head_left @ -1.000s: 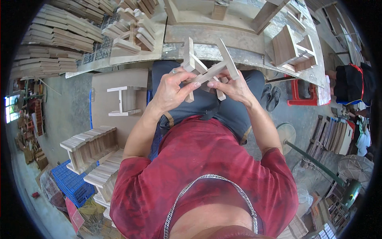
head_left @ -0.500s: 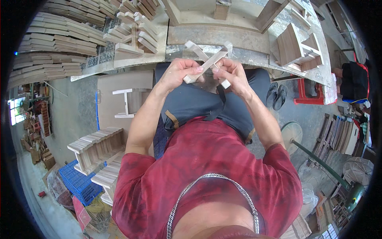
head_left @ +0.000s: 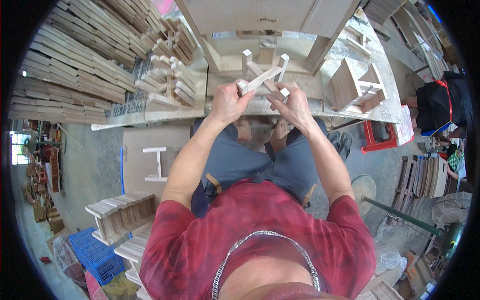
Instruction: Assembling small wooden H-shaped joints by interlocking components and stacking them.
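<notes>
I hold a pale wooden X-shaped leg frame over the front edge of the workbench. Two crossed bars meet in its middle, and short square legs stand at the bar ends. My left hand is closed round the near left leg, thumb toward the crossing. Round the near right leg, my right hand has its fingers wrapped. The two far legs point up and away, toward a wooden jig with an upright board behind it.
Similar wooden frames lie stacked on the bench at left, beside piled slats. An assembled wooden piece sits at right. On the floor are a red plastic stool, a blue crate and a standing fan.
Both hands have carried the leg frame forward, from above my lap to the bench edge. The frame has tilted so its legs now show upright. My view has shifted, revealing the upright board.
</notes>
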Tool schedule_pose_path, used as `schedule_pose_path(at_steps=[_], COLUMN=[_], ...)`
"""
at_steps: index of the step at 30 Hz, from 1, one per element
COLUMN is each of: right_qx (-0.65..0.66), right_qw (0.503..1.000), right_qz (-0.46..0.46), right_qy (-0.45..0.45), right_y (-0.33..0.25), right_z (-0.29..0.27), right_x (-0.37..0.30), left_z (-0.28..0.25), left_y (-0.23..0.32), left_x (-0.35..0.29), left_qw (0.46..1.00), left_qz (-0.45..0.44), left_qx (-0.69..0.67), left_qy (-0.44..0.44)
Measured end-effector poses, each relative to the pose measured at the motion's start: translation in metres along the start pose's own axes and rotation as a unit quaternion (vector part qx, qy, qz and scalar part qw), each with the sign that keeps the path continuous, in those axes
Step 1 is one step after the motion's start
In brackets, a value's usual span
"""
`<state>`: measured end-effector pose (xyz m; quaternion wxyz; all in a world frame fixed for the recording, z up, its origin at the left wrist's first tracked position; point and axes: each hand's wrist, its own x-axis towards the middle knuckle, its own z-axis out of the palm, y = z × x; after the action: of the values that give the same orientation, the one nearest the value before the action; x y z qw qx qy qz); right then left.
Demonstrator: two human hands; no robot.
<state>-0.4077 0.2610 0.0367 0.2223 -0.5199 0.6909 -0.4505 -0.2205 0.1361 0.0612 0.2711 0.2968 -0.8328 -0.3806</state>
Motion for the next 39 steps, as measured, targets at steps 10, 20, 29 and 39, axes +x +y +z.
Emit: schedule_pose_path(at_steps=[10, 20, 29, 39], right_qx=[-0.164, -0.203, -0.197, -0.192], right_qw=[0.97, 0.972, 0.974, 0.973], right_qz=[-0.026, 0.013, 0.014, 0.012], right_qy=[0.18, 0.117, 0.115, 0.124], right_y=[0.025, 0.025, 0.022, 0.024], right_z=[-0.023, -0.034, -0.03, -0.04], right_x=[0.102, 0.125, 0.12, 0.122], left_z=[0.032, 0.022, 0.021, 0.025], left_y=[-0.035, -0.035, -0.038, -0.021], left_x=[0.121, 0.141, 0.14, 0.136], left_qw=[0.996, 0.993, 0.996, 0.996], left_qz=[0.02, 0.043, -0.017, -0.002], left_qx=[0.052, 0.112, 0.09, 0.084], left_qy=[0.071, 0.022, 0.002, 0.012])
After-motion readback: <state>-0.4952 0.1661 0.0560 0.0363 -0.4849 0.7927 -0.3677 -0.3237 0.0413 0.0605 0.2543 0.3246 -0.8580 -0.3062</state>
